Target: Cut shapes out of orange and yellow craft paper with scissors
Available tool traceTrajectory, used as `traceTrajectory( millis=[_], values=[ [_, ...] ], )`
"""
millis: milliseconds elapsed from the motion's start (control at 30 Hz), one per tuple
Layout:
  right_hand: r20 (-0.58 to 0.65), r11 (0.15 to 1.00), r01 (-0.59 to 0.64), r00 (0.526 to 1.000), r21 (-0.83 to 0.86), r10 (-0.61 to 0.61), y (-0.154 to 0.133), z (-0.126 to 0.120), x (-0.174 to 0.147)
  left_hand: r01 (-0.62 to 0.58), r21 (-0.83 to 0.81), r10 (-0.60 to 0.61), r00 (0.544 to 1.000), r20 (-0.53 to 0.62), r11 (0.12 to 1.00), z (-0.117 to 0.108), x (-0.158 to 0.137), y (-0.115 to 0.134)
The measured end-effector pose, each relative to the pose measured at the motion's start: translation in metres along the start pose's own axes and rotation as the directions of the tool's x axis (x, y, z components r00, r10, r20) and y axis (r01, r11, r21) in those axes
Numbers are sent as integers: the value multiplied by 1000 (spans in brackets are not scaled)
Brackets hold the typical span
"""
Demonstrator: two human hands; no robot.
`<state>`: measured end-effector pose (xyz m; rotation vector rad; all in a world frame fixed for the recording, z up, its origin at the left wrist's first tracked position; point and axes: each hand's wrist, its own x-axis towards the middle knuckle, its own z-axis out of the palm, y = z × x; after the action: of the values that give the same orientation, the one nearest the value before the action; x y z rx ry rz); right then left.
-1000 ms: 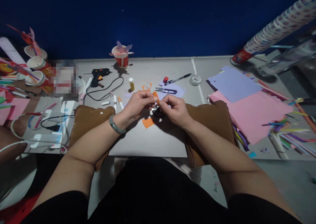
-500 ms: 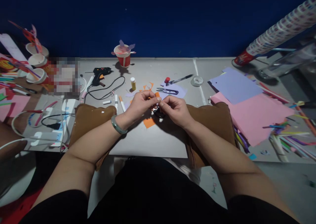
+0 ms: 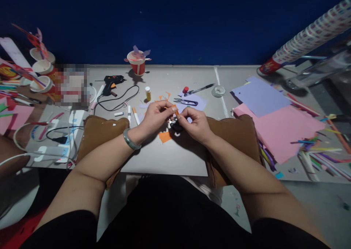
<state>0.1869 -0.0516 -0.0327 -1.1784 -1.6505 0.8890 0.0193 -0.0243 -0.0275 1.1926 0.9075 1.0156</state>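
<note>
Between my two hands is a small piece of orange paper [image 3: 175,108], pinched at the fingertips. My left hand [image 3: 159,113], with a green bangle [image 3: 131,139] on its wrist, is closed on the paper's left side. The thumb and index finger of my right hand [image 3: 195,121] close on its lower right end. Below them on the table lie scissors with black handles [image 3: 177,124], partly covered by my hands. An orange paper scrap [image 3: 165,137] lies just nearer to me. Thread snips [image 3: 186,101] rest on purple paper beyond my hands.
Brown cushions [image 3: 233,139] lie beneath both forearms. A glue gun [image 3: 112,85] with its cord, a glue stick [image 3: 148,94] and a paper cup [image 3: 137,64] stand or lie behind. Tape [image 3: 218,91] and pink paper [image 3: 282,132] are rightward; a power strip [image 3: 72,132] is leftward.
The fingers have shifted slightly on the orange paper, and more of it shows between them. Both hands stay in nearly the same place, and the things on the table have not moved.
</note>
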Motion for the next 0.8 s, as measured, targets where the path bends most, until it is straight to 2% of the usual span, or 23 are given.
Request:
traceTrajectory(
  millis=[233, 467, 800],
  values=[
    [-8, 1000, 1, 1000, 14, 0, 1, -1, 0, 69, -49, -66, 996, 60, 996, 1, 1, 8],
    [18, 999, -16, 1000, 33, 16, 3, 2, -3, 47, -9, -46, 996, 74, 999, 1, 0, 5],
    [32, 998, -4, 999, 62, 2, -2, -1, -1, 178, -135, -168, 982, 86, 975, 0, 4, 6]
  ],
)
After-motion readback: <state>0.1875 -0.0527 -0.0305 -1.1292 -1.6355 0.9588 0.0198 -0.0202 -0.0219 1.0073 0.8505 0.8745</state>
